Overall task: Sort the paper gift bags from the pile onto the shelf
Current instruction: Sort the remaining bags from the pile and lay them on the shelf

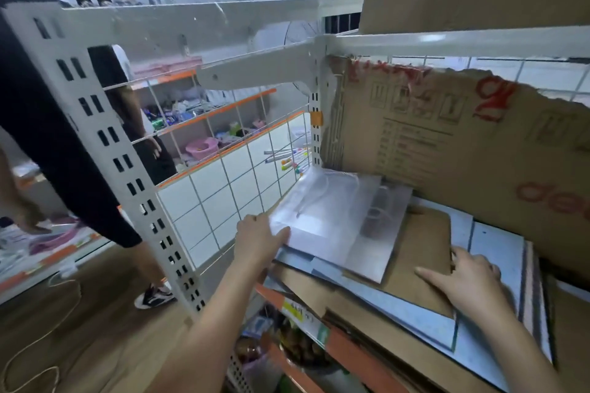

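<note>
Both hands flat: L hand (259,241) on clear bag (322,210), R hand (469,277) on brown bag (421,242).

A single view is given, taken from a wide-angle camera worn on the person's head. The scene is seen from above and close in, the lens being tilted forward and down toward the shelf (376,357), whose orange front edge runs diagonally across the lower middle of the frame. Both forearms are seen entering from the bottom edge, the left hand (260,241) and right hand (469,277) lying near the lens. The shelf's left corner post (105,143) is bent by the wide lens. Farther aisles and the wooden floor (76,338) are taken in at the left. No second view is supplied, so nothing is shared.
</note>
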Available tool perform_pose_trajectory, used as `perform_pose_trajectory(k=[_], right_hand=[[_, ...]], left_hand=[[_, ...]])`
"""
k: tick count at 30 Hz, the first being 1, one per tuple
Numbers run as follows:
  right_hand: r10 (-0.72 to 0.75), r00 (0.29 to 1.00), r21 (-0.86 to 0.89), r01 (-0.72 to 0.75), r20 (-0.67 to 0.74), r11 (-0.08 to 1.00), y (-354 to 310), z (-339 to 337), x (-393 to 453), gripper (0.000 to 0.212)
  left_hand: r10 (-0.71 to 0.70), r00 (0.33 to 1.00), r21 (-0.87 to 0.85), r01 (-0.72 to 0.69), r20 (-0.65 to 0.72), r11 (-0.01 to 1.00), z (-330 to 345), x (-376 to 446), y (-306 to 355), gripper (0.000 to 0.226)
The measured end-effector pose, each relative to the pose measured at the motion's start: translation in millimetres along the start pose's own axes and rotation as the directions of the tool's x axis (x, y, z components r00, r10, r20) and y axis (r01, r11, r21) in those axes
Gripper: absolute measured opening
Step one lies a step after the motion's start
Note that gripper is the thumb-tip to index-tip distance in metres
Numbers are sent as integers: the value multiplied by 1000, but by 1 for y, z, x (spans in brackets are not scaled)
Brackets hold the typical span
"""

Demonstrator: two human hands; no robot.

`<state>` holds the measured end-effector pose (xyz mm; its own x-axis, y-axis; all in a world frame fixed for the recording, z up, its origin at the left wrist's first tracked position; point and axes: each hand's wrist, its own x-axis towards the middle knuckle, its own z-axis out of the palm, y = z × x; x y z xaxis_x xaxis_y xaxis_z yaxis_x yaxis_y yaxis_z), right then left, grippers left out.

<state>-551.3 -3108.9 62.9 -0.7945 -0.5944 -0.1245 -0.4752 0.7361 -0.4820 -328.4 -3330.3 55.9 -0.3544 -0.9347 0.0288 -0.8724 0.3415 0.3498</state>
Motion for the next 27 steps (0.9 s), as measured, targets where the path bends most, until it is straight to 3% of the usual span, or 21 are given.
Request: perform_pose_trajectory(k=[2, 5, 8, 10, 14, 17, 20, 23, 27], right_hand=[[15, 1000, 34, -15, 14, 999, -4, -1, 1, 82], [9, 1000, 111, -10, 11, 994, -9, 1, 1, 85], [18, 1000, 236, -16, -8, 972, -12, 6, -1, 83], [30, 999, 333, -18, -31, 943, -14, 8, -4, 78], [77, 993, 473, -27, -87, 881, -20, 8, -13, 58], [141, 980, 561, -38, -141, 827, -18, 7, -21, 44], [245, 954, 678, -66, -172, 732, -10, -1, -35, 41], [326, 931, 829, -48, -165, 557, 2, -12, -54, 42], [466, 864, 890, -50, -189, 454, 29, -24, -82, 46]], left_hand=[[7, 1000, 33, -7, -5, 999, 0, 5, 3, 54], [-25, 996, -131, 35, 80, 991, -1, 7, 9, 60], [-7, 987, -180, 37, 162, 983, -6, 9, 14, 47], [-5, 981, -254, 55, 194, 966, -10, 11, 15, 34], [115, 961, -397, -6, 252, 918, -16, 11, 14, 33], [209, 945, -643, 3, 253, 766, -22, 2, 10, 13], [252, 918, -840, 136, 307, 525, -25, -4, -1, 29], [319, 882, -913, 240, 347, 331, -25, -6, -14, 36], [521, 801, -953, 209, 294, 218, -19, -18, -16, 37]])
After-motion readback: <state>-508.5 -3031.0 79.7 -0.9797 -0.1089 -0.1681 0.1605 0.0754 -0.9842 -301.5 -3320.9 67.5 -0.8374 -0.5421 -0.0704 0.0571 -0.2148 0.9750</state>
